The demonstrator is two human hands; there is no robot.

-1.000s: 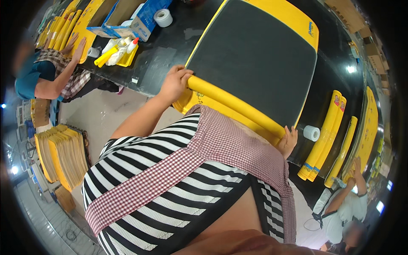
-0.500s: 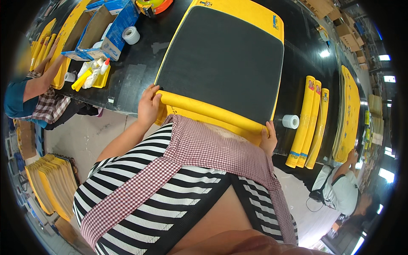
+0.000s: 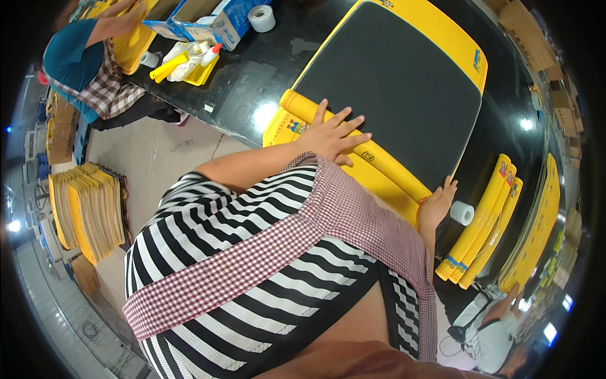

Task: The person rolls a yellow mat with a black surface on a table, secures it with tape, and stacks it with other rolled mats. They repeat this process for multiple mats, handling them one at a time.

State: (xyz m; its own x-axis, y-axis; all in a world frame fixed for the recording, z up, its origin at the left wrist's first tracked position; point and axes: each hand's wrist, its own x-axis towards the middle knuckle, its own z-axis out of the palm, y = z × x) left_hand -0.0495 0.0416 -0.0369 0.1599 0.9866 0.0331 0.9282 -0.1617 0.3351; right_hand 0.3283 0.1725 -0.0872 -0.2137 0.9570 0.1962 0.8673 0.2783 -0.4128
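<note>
Well, the left hand [image 3: 328,138] lies across the rolled edge [image 3: 394,175] of a yellow mat [image 3: 435,28], its fingers spread wide and clenching nothing, the tips reaching onto the dark panel [image 3: 398,82]. At the roll's right end the right hand [image 3: 437,205] touches it, though I cannot tell whether its fingers grip. The mat is on the black table [image 3: 252,88] before the person, with a white tape roll [image 3: 462,213] just beside the right hand and yellow rolls [image 3: 486,220] farther right

Person's rocking a black-and-white striped top [image 3: 278,297] with a short left sleeve [image 3: 196,192] and chunky black neckline trim [image 3: 341,307], plus a maroon-and-white gingham apron [image 3: 372,221] with a wide matching strap [image 3: 214,278].
</note>
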